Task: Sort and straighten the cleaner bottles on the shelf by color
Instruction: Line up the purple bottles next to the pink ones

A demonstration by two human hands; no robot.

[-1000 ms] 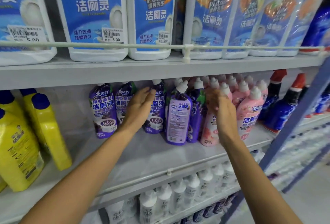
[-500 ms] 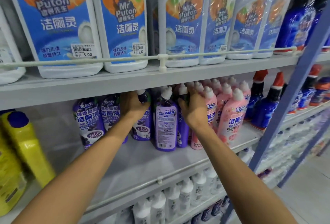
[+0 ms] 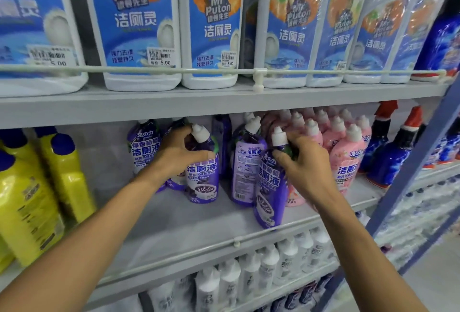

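On the middle shelf [image 3: 174, 222] stand purple cleaner bottles and, to their right, several pink bottles [image 3: 346, 162]. My left hand [image 3: 174, 155] grips the neck of a purple bottle [image 3: 202, 177] standing upright. My right hand [image 3: 306, 165] grips the neck of another purple bottle [image 3: 270, 192], tilted and drawn forward near the shelf's front rail. Between them a purple bottle [image 3: 245, 167] stands with its back label facing out. Further purple bottles [image 3: 143, 147] stand behind my left hand, partly hidden.
Yellow jugs [image 3: 29, 199] with blue caps fill the shelf's left end. Blue spray bottles [image 3: 388, 160] with red triggers stand at the right beside a blue upright post [image 3: 408, 162]. Large white Mr Puton jugs [image 3: 139, 28] line the shelf above; white bottles [image 3: 249, 277] fill the one below.
Both hands have closed on purple bottle necks. My right hand has pulled one purple bottle out from beside the pink ones toward the shelf front. The view has moved closer.
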